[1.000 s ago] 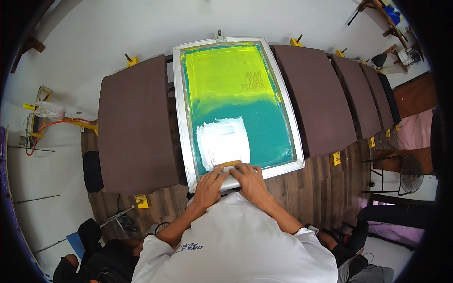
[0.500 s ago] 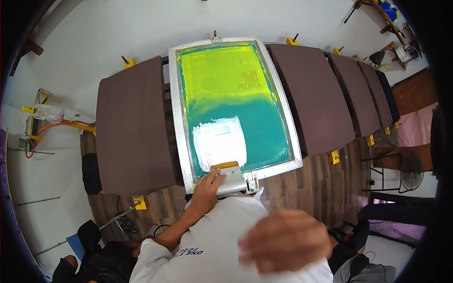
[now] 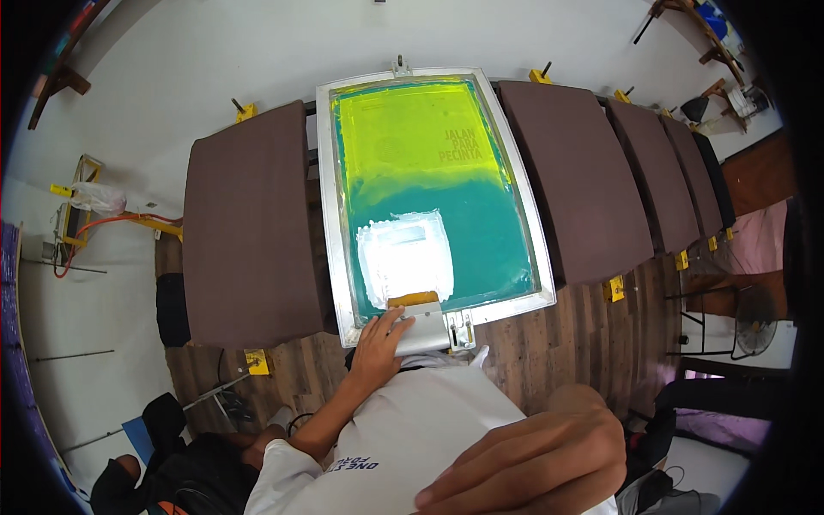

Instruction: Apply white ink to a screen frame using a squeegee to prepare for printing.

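Observation:
In front of me lies a screen-printing frame (image 3: 330,215) with a silver rim. Its teal mesh (image 3: 493,232) is coated with yellow-green ink (image 3: 395,129) over the far half. White ink (image 3: 403,262) forms a thick patch at the near left. A squeegee (image 3: 421,330) with a metal holder and amber blade rests at the near edge. The fingers of my left hand (image 3: 378,348) curl over its left end. My right hand (image 3: 549,451) is raised close to my chest, back upward. Its fingers are loosely bent and stretch to the left, with nothing visible in them; the palm is hidden.
Brown padded printing boards (image 3: 249,232) flank the frame on both sides, with yellow metal brackets (image 3: 614,288) at their ends. A hinge clamp (image 3: 461,331) sits beside the squeegee. Far right stands a black fan (image 3: 755,322). At lower left, a person's dark clothing (image 3: 193,468) shows.
My right hand was blurred and has moved slightly right and down, nearer the camera. The view has shifted a little. My left hand stays on the squeegee.

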The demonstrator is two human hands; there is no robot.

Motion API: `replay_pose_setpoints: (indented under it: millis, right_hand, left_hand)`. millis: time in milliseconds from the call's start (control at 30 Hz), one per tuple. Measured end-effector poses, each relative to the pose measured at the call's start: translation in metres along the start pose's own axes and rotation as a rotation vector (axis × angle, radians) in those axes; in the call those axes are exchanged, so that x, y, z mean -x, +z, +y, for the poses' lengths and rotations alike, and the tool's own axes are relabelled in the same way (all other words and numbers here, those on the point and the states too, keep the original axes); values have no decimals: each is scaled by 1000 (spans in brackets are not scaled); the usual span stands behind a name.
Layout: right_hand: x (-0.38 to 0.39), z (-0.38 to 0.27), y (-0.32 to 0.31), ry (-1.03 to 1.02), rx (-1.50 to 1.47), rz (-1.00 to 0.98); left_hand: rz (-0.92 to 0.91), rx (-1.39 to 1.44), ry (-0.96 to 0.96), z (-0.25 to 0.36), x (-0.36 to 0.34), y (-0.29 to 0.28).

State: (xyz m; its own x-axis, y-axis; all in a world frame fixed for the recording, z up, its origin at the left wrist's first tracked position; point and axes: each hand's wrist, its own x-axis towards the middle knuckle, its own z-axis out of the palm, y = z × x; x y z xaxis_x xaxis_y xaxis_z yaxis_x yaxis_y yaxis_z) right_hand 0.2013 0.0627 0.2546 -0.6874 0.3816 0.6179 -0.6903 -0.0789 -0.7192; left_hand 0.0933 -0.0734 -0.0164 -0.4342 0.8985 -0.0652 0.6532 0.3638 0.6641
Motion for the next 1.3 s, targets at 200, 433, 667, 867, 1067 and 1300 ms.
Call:
replay_pose_setpoints:
  millis: [200,433,667,867,1067,1300]
  right_hand:
    - [-12,6,-1,-224,144,-115]
    - [11,-43,-113,105,488,-238]
    - [128,124,-279,745,1533,209]
    - [167,167,-298,877,1666,343]
    - [152,158,-315,920,1424,385]
    - [158,167,-321,879,1383,419]
  left_hand:
    - [-78,-23,11,13,-5,-10]
    - [-16,-66,-18,10,3,-10]
    - [587,162,-237,-26,-2,-17]
    - [472,337,-608,-75,-16,0]
    - [469,475,-768,-98,-9,12]
    - [501,431,-764,-98,-17,14]
